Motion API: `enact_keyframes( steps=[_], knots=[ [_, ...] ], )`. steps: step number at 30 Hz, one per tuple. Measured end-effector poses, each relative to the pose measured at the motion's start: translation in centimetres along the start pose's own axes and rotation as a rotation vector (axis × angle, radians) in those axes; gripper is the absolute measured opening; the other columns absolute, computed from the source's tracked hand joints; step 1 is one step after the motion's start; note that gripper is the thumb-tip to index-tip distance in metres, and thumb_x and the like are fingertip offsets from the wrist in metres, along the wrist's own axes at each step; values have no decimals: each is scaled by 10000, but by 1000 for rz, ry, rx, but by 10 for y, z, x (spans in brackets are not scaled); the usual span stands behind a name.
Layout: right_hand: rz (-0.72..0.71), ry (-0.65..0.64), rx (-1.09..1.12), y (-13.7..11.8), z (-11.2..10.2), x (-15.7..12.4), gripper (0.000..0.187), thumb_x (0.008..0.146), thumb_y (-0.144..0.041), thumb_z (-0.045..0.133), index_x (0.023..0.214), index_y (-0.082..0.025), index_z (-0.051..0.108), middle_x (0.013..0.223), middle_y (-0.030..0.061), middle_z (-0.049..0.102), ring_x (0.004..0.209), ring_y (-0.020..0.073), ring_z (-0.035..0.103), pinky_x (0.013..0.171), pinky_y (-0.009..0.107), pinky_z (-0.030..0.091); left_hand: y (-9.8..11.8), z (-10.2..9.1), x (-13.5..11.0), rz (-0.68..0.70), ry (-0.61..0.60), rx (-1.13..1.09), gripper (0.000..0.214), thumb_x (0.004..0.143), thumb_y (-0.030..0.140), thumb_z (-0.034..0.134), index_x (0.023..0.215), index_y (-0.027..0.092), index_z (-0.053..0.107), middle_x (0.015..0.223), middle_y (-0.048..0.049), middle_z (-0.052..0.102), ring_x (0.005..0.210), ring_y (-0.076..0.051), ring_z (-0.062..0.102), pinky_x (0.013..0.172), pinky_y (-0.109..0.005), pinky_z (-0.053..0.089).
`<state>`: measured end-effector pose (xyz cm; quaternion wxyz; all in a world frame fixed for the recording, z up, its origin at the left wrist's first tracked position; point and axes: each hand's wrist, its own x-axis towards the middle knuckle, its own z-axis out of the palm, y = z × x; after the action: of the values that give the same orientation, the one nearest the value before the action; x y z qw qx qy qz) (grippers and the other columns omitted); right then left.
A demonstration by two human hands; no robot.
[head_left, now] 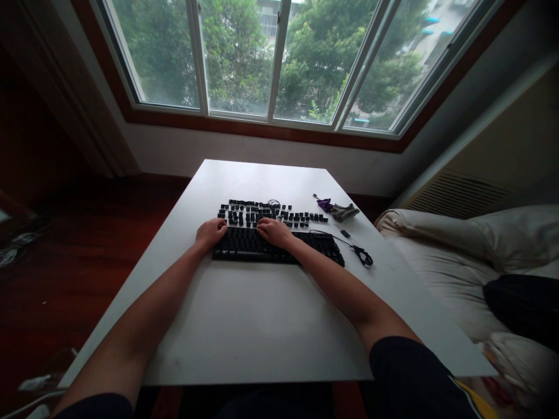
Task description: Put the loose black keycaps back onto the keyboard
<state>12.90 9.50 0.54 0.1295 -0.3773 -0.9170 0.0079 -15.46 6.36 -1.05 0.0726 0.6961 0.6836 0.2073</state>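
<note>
A black keyboard point(262, 256) lies lengthwise across the white table, its plug cable running off to the right. My left hand point(211, 233) is curled at the keyboard's upper left corner, the fingertips against it. Over the upper middle of the keyboard, my right hand point(274, 231) has its fingers drawn together; whatever is between them is too small to make out. Just beyond the keyboard, loose black keycaps point(308, 217) are laid out in rows. A thin wire loop point(273, 202) rests among the farther caps.
To the right are a coiled black cable point(363, 257), a small dark piece point(345, 234) and a purple and grey cloth bundle point(343, 210). The white table point(244, 326) stands before a window point(238, 58). A pale sofa point(437, 267) borders its right side.
</note>
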Motion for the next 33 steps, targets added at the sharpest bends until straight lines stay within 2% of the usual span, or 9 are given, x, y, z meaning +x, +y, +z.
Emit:
enact_keyframes(
  steps=[4, 8, 16, 24, 28, 33],
  knots=[
    [28, 25, -8, 0, -1, -1, 311, 1013, -339, 477, 1056, -219, 762, 1204, 76, 672, 978, 192, 664, 819, 282, 488, 2, -1, -1, -2, -1, 3, 246, 877, 367, 531, 979, 265, 731, 1031, -32, 735, 929, -222, 652, 763, -296, 453],
    [50, 131, 31, 1, -5, -5, 262, 1001, -295, 505, 1037, -208, 748, 1142, 81, 673, 961, 186, 655, 833, 279, 478, 2, -1, -1, -4, 0, 7, 241, 878, 372, 529, 972, 267, 723, 1033, -32, 735, 932, -224, 652, 761, -298, 450],
    [-14, 322, 257, -9, -16, -30, 181, 929, -158, 576, 1064, -217, 681, 1124, 65, 635, 981, 178, 621, 877, 281, 471, 2, 1, -1, 5, 2, 4, 249, 871, 371, 519, 973, 266, 720, 1026, -30, 734, 919, -223, 652, 741, -299, 443],
    [17, 266, 376, -26, -17, -47, 224, 874, -99, 570, 1041, -213, 667, 1049, 62, 627, 931, 184, 600, 858, 292, 463, 10, -1, -2, -17, -7, 15, 270, 873, 362, 518, 1006, 262, 730, 1049, -36, 736, 946, -227, 652, 776, -298, 457],
    [-27, 187, 419, -28, -17, -51, 265, 872, -93, 575, 1077, -215, 690, 1072, 60, 657, 925, 178, 621, 858, 291, 472, 13, -2, -2, -28, -19, 24, 272, 875, 367, 521, 1012, 263, 732, 1056, -34, 739, 958, -222, 650, 787, -291, 459],
    [-81, 103, 448, -25, -13, -55, 231, 894, -121, 592, 1047, -219, 735, 1048, 59, 685, 935, 178, 644, 875, 288, 477, 12, 2, -2, -16, -9, 26, 278, 874, 367, 515, 1020, 263, 729, 1052, -34, 737, 962, -224, 646, 803, -294, 457]
  ],
)
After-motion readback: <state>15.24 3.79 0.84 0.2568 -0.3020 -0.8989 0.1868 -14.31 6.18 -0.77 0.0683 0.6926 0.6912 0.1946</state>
